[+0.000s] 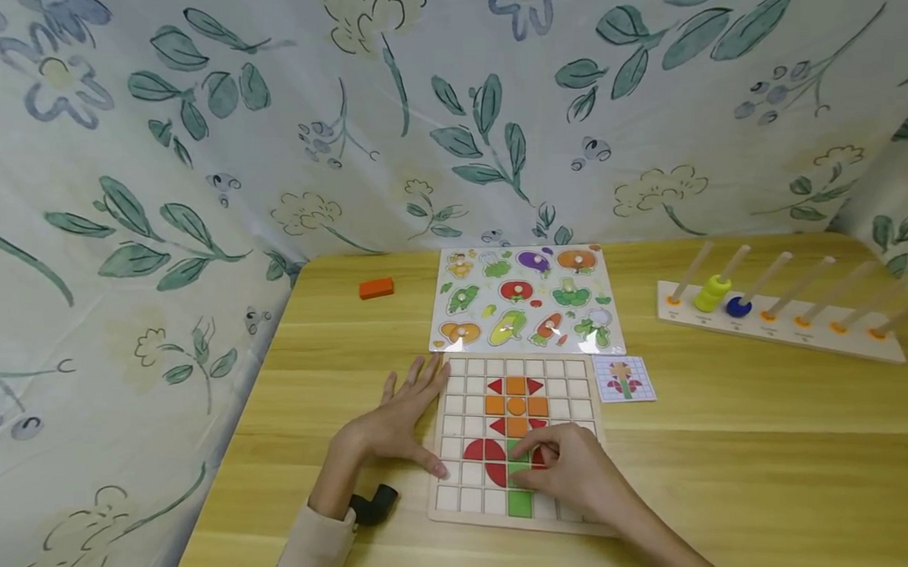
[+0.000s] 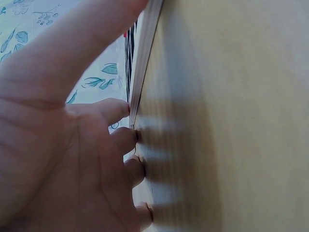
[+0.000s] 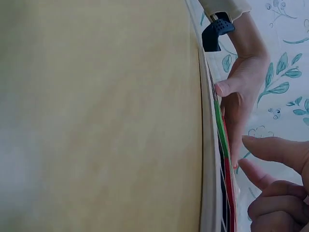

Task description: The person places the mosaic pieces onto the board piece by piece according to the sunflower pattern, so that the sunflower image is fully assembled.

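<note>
A wooden grid board (image 1: 456, 400) lies on the table and holds red, orange and green tiles laid out as a flower. My right hand (image 1: 529, 463) reaches over its lower middle. Thumb and forefinger pinch a green tile (image 1: 518, 468) in the stem column. In the right wrist view its fingers (image 3: 275, 150) touch the board's edge-on face (image 3: 210, 159). My left hand (image 1: 412, 403) lies flat and spread on the table at the board's left side, with the thumb resting on the board's edge. In the left wrist view the left fingers (image 2: 120, 140) meet that edge (image 2: 145, 58).
A small pattern card (image 1: 625, 379) lies right of the board. Behind the board sits a vegetable peg puzzle (image 1: 524, 298). An orange block (image 1: 376, 288) is at the back left, and a peg rack (image 1: 783, 324) with rings at the back right. Flowered cloth walls off the table.
</note>
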Action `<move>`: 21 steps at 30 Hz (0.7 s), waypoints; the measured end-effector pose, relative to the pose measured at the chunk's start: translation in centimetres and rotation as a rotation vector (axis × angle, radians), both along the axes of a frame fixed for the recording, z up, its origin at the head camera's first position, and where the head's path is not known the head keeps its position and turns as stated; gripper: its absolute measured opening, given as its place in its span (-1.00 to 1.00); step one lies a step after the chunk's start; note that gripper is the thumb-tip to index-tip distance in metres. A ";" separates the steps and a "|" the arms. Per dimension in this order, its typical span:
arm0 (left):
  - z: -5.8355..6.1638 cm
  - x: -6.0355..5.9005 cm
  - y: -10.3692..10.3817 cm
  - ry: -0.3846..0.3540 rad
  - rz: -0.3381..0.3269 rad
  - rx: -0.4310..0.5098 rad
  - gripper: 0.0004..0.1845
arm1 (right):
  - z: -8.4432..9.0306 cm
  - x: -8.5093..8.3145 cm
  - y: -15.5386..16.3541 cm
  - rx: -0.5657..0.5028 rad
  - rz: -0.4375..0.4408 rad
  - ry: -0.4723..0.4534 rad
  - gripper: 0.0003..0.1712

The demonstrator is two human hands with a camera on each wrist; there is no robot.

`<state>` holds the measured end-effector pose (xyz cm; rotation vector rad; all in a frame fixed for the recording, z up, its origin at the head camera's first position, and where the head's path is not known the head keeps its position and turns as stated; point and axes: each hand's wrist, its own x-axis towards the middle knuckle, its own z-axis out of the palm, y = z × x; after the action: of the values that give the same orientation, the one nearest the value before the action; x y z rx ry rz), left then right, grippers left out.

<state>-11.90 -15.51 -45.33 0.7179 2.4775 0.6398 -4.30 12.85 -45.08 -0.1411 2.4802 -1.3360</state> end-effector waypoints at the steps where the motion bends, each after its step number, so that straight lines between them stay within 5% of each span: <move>1: 0.0 0.0 0.0 0.000 0.000 0.002 0.56 | 0.1 -0.1 0.3 -0.003 -0.004 0.001 -0.84; 21: -0.2 0.3 0.0 0.011 0.002 -0.004 0.57 | 4.2 -3.1 11.4 0.170 -0.095 0.099 -0.54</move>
<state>-11.58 -15.55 -45.53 0.7195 2.4892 0.6335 -7.45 24.27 -40.89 -0.0521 2.7014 -1.1735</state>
